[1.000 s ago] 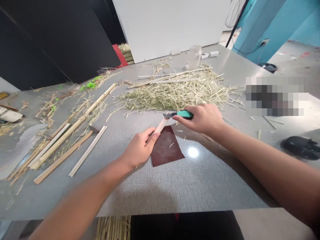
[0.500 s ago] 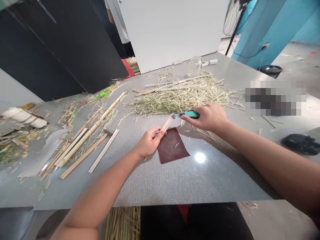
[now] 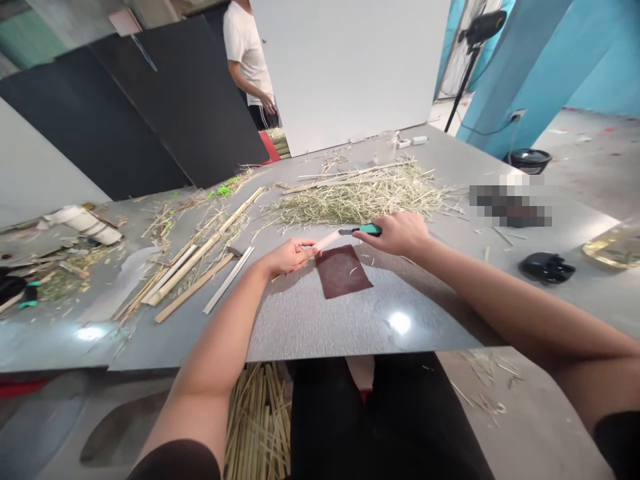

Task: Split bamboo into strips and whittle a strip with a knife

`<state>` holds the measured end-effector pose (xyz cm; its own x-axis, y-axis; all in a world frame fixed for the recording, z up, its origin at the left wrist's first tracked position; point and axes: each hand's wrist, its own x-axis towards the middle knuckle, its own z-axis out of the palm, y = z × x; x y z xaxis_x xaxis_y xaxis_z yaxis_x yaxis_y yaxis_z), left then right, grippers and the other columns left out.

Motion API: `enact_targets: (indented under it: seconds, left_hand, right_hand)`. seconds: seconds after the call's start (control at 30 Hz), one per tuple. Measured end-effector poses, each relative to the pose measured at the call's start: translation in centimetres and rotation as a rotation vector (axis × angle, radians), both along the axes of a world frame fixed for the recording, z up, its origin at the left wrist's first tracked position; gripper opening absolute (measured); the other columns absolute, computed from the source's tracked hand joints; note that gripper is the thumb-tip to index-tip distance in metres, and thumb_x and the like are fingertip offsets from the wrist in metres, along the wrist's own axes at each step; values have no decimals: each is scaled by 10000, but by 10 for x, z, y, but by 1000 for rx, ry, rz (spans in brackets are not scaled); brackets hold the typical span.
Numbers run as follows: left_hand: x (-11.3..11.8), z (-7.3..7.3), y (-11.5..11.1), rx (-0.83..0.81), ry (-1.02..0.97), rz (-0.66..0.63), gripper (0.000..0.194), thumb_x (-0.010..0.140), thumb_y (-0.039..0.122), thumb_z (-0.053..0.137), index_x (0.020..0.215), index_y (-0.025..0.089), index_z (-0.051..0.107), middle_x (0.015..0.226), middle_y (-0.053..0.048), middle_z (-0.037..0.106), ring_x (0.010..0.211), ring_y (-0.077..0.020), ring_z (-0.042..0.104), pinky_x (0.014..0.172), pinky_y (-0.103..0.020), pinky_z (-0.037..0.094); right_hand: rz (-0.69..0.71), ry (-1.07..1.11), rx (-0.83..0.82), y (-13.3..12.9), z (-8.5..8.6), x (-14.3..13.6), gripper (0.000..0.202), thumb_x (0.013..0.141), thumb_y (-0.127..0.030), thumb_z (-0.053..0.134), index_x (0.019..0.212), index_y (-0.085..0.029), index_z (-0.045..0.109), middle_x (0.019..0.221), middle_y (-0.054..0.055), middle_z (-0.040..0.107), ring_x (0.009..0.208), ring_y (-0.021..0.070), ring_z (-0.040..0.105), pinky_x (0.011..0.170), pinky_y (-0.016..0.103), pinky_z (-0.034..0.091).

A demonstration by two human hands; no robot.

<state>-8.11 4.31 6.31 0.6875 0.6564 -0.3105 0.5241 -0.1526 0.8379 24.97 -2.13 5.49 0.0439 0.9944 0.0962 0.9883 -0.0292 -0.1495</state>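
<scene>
A pale flat strip (image 3: 328,240) is pinched in my left hand (image 3: 293,256), slanting up to the right. My right hand (image 3: 404,233) is wrapped round a knife with a green and black handle (image 3: 370,229), its blade end touching or very near the strip's far end. Beneath the strip, a dark brown square sheet (image 3: 344,271) lies on the grey table (image 3: 320,333), with a thin shaving on it. Just behind both hands spreads a heap of pale green shavings (image 3: 350,200).
Bamboo poles (image 3: 205,247), a hammer (image 3: 195,288) and a white strip (image 3: 229,280) lie left. A clear cup (image 3: 386,148) stands at the back. Right are a black object (image 3: 547,268) and a yellowish dish (image 3: 613,247). A person (image 3: 250,60) stands behind.
The view has shifted, showing more of the person behind and of my legs. The strip is tilted flatter, and both hands still hold the strip and knife.
</scene>
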Motion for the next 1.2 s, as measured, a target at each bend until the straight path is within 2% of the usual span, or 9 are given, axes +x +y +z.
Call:
enact_targets:
  seconds: [0.13, 0.23, 0.3, 0.4, 0.53, 0.7, 0.83, 0.97, 1.2]
  left_hand:
    - [3, 10, -5, 52, -8, 17, 440, 1074, 603, 573, 1202, 188, 643, 489, 82, 452, 381, -61, 306, 450, -213, 246]
    - [28, 11, -9, -32, -51, 82, 233, 1082, 440, 521, 1095, 207, 523, 533, 47, 547, 409, -95, 450, 488, -229, 308]
    - [53, 7, -13, -5, -140, 163, 186, 1084, 397, 467, 1016, 224, 467, 482, 62, 484, 386, -102, 423, 482, -239, 306]
    - [86, -4, -20, 33, -263, 240, 318, 1120, 542, 398, 1006, 246, 429, 453, 82, 417, 374, -108, 404, 477, -234, 328]
    - [109, -22, -32, 128, -247, 271, 314, 1141, 556, 362, 1064, 257, 418, 493, 73, 509, 378, -113, 454, 493, -229, 371]
    - [111, -38, -40, 145, -222, 286, 352, 1143, 593, 362, 1065, 255, 422, 494, 71, 504, 373, -106, 439, 496, -229, 357]
    - [99, -31, -43, 136, -234, 303, 361, 1138, 601, 397, 1060, 250, 437, 488, 79, 455, 362, -98, 401, 468, -229, 324]
    - [83, -20, -41, 44, -244, 187, 329, 1132, 581, 439, 1113, 254, 473, 464, 92, 414, 344, -101, 350, 440, -229, 275]
    - [93, -32, -42, 66, -192, 216, 373, 1139, 598, 407, 1001, 253, 428, 469, 79, 452, 341, -98, 366, 447, -230, 292]
  right_hand:
    - [4, 13, 64, 0, 9, -8, 959, 987, -1007, 294, 980, -159, 741, 899, 146, 707, 754, 133, 457, 771, 297, 248]
    - [-32, 86, 102, 8, 12, -11, 951, 1003, -986, 301, 1055, -140, 733, 992, 175, 730, 804, 148, 497, 782, 295, 261]
    - [-86, 154, 153, 15, 8, -11, 931, 1010, -973, 315, 1044, -135, 720, 986, 176, 726, 802, 155, 510, 777, 296, 275]
    - [-168, 211, 271, 24, -4, -10, 868, 1024, -944, 339, 955, -148, 677, 884, 150, 687, 755, 163, 507, 755, 301, 295]
    - [-177, 217, 315, 25, -24, -3, 818, 1035, -918, 352, 920, -159, 635, 867, 136, 670, 729, 162, 487, 742, 307, 284]
    - [-119, 157, 327, 27, -35, 5, 814, 1045, -911, 327, 947, -164, 634, 861, 133, 664, 738, 162, 479, 748, 300, 252]
    - [-71, 117, 344, 31, -30, 15, 869, 1027, -947, 288, 953, -158, 645, 852, 126, 662, 704, 142, 444, 742, 293, 232]
    - [-24, 72, 353, 31, -26, 23, 895, 1007, -968, 289, 940, -159, 668, 829, 116, 655, 684, 130, 419, 732, 288, 227]
    - [7, 109, 280, 28, -25, 9, 935, 994, -990, 272, 912, -158, 690, 804, 128, 643, 682, 150, 460, 707, 300, 250]
